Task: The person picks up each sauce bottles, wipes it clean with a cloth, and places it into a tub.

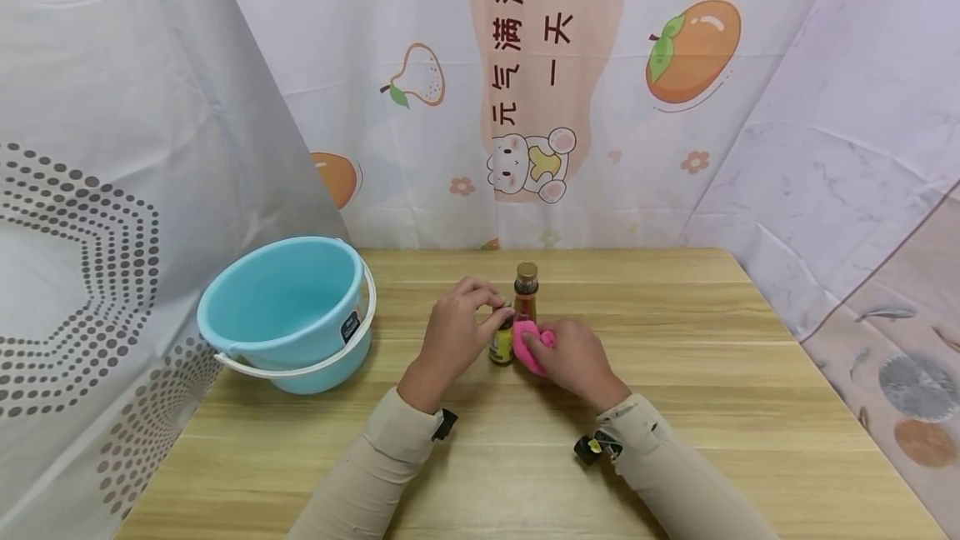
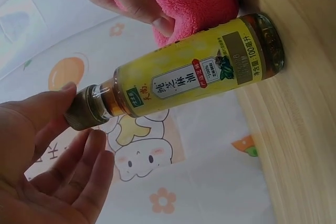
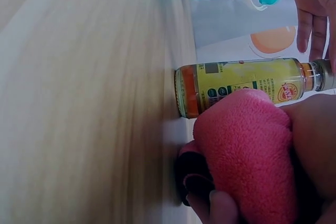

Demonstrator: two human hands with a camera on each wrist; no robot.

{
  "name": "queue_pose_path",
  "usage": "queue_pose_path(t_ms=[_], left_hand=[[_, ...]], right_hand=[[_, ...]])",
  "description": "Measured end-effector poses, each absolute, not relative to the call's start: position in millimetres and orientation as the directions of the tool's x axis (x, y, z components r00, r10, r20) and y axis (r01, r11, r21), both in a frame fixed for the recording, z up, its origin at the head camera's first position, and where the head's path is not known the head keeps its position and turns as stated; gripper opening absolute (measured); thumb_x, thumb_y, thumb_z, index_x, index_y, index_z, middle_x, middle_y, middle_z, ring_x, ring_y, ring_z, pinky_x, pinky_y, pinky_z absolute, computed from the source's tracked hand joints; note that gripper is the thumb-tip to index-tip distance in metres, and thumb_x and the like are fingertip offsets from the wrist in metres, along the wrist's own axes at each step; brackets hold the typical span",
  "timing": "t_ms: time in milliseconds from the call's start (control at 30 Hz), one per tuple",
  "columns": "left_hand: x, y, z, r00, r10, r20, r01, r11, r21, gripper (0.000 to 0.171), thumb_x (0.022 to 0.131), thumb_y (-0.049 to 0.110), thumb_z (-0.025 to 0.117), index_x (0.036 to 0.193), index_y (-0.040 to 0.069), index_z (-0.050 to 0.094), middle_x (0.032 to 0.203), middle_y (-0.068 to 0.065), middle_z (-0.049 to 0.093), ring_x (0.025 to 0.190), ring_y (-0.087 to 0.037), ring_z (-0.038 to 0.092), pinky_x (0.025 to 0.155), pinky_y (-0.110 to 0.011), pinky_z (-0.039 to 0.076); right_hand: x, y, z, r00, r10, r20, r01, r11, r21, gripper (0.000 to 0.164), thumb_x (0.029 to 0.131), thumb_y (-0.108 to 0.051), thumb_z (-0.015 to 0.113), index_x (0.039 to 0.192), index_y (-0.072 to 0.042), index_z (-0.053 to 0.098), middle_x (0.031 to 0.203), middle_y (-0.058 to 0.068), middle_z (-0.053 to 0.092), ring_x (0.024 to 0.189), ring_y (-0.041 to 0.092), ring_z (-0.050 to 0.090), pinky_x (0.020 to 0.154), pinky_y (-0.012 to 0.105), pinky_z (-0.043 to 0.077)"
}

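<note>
A small sesame oil bottle with a yellow label stands upright on the table. My left hand holds its dark cap between thumb and fingers. In my right hand is a bunched pink cloth, which lies against the bottle's right side. In the right wrist view the cloth covers part of the yellow label. Just behind stands a second bottle with a gold cap and reddish-brown contents, its lower part hidden by the cloth and hand.
A light blue bucket with a white handle stands at the table's left edge. The wooden table reaches back to a printed curtain. A dark shape beneath the cloth cannot be made out in the right wrist view.
</note>
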State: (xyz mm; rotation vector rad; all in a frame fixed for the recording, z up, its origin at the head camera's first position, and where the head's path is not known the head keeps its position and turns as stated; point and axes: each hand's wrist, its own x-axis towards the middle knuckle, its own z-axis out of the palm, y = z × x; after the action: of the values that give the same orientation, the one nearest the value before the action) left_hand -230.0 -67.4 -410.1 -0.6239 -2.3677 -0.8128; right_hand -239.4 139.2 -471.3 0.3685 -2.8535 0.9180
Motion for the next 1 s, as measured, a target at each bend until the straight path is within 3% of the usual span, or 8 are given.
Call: queue_pose_path(t_ms=[133,233,367,733,1000], left_hand=[[-229.5,-67.2,-410.5,-0.741,0.234,0.630,0.575,0.706,0.414,0.012,0.088,0.023,0.085,0.089,0.013,0.079,0.097,0.003,0.070,0.090,-0.014,0.069,0.078,-0.027,0.061],[-229.3,-66.8,-410.9,-0.735,0.232,0.637,0.579,0.705,0.411,0.011,0.088,0.021,0.085,0.090,0.012,0.080,0.096,0.003,0.070,0.090,-0.014,0.069,0.077,-0.028,0.062],[-229.8,-66.4,-411.4,-0.717,0.234,0.657,0.592,0.702,0.396,0.009,0.088,0.020,0.085,0.089,0.012,0.080,0.095,0.002,0.072,0.091,-0.015,0.070,0.077,-0.030,0.062],[-229.1,-67.3,-407.7,-0.729,0.244,0.639,0.594,0.689,0.415,0.010,0.087,0.018,0.085,0.090,0.010,0.080,0.097,0.001,0.073,0.090,-0.016,0.072,0.078,-0.031,0.062],[-229.4,-68.6,-407.5,-0.737,0.257,0.625,0.600,0.674,0.430,0.010,0.089,0.017,0.084,0.092,0.008,0.081,0.101,-0.001,0.074,0.087,-0.016,0.074,0.076,-0.029,0.063]], right_hand=[[-238.8,138.7,-468.8,-0.964,-0.187,0.189,-0.262,0.785,-0.561,0.033,0.099,-0.047,0.066,0.076,-0.024,0.069,0.057,-0.006,0.049,0.055,0.012,0.048,0.049,0.029,0.039],[-237.2,138.0,-464.8,-0.965,-0.176,0.196,-0.258,0.779,-0.571,0.027,0.099,-0.047,0.066,0.091,-0.025,0.079,0.065,-0.005,0.058,0.061,0.013,0.053,0.054,0.029,0.043],[-234.9,137.4,-458.2,-0.965,-0.154,0.211,-0.252,0.764,-0.595,0.031,0.099,-0.048,0.066,0.110,-0.023,0.082,0.083,-0.002,0.070,0.070,0.013,0.060,0.059,0.029,0.049],[-230.8,136.9,-446.1,-0.926,-0.125,0.358,-0.328,0.735,-0.594,0.035,0.098,-0.044,0.070,0.110,-0.014,0.082,0.097,0.006,0.075,0.085,0.019,0.070,0.066,0.033,0.057],[-227.0,135.2,-439.4,-0.893,-0.115,0.435,-0.379,0.715,-0.588,0.034,0.097,-0.042,0.072,0.109,-0.012,0.082,0.098,0.007,0.076,0.088,0.020,0.072,0.068,0.036,0.059]])
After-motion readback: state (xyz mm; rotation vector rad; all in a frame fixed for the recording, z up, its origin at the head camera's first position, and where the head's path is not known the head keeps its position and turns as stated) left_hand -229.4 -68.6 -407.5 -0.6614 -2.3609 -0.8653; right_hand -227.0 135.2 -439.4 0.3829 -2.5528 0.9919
